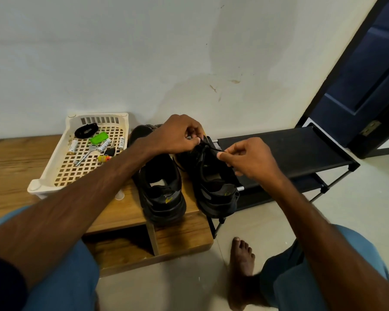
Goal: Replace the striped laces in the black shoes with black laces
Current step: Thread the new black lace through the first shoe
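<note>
While lacing, left hand (177,135): pinched lace (211,148) above shoe (216,194).
Right hand (245,158): pinched lace end, taut.
Shoe: stood at surface (9,164) edge beside rack (279,149).
Risk: lace slipping back out if pinch eased; shoe tipping off edge under hard pull.

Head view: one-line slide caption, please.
Left hand and right hand pinch a black lace above one black shoe; the second shoe sits beside it on the wooden bench.
</note>
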`<state>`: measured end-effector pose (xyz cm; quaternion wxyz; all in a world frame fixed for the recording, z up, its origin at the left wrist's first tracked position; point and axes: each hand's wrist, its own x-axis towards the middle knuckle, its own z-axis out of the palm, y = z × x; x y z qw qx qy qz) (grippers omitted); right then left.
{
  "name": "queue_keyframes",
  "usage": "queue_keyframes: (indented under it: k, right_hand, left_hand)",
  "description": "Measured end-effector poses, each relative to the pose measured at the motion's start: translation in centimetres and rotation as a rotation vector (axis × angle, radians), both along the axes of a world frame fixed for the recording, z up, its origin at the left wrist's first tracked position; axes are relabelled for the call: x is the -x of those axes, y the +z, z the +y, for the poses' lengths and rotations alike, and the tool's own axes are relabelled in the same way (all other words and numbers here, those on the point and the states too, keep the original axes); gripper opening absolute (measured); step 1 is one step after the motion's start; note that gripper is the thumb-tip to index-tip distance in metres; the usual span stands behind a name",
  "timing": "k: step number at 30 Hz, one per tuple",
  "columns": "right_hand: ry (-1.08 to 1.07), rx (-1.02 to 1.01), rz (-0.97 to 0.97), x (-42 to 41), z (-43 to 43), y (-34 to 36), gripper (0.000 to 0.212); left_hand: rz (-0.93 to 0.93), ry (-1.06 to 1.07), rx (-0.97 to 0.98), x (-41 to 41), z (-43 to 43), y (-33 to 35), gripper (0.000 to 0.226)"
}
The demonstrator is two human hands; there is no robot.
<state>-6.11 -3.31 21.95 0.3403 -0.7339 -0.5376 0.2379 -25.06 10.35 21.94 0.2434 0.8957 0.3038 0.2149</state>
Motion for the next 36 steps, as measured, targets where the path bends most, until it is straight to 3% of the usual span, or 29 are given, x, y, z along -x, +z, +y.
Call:
queue_keyframes:
  k: [3,8,11,13,17,20,22,25,28,31,34,36]
  right_hand:
    - [0.040,0.007,-0.096,0.4,0.1,-0.1,0.019]
    - [0.049,-0.017,-0.149,0.6,0.4,-0.2,0.016]
    - [0.032,-0.019,-0.149,0.7,0.6,-0.2,0.016]
    - [0.021,-0.023,-0.147,0.7,0.6,-0.1,0.015]
    - [0.006,-0.032,-0.116,0.8,0.6,0.1,0.014]
    - [0.003,-0.038,-0.112,0.8,0.6,0.2,0.012]
    - [0.009,-0.039,-0.107,0.8,0.7,0.2,0.013]
    - [0.031,-0.012,-0.107,1.1,0.9,0.1,0.017]
    - [0.031,0.015,-0.080,1.6,1.1,-0.1,0.029]
    - [0.010,0.007,-0.051,2.0,1.3,-0.2,0.033]
    - [-0.003,-0.009,-0.062,2.0,1.4,-0.2,0.023]
    - [-0.006,-0.022,-0.076,1.8,1.3,-0.1,0.017]
  left_hand:
    - [-0.009,0.055,0.130,-0.2,0.3,-0.2,0.011]
    - [-0.178,0.100,0.629,-0.3,0.3,0.0,0.016]
    - [-0.303,0.116,0.768,-0.6,0.0,-0.1,0.020]
    - [-0.316,0.133,0.608,-0.7,0.0,-0.2,0.015]
    - [-0.170,0.115,-0.127,-0.6,0.1,-0.4,0.015]
    - [-0.123,0.202,-0.235,-1.0,-0.3,-0.5,0.019]
    - [-0.149,0.257,0.015,-1.3,-0.4,-0.5,0.016]
    - [-0.270,0.248,0.605,-1.2,-0.4,0.1,0.015]
    - [-0.396,0.222,0.836,-0.9,0.0,0.4,0.015]
    - [-0.388,0.215,0.655,-0.8,0.2,0.1,0.014]
    - [-0.254,0.218,0.044,-0.6,0.5,-0.3,0.015]
    - [-0.201,0.162,-0.205,-0.4,0.5,-0.3,0.017]
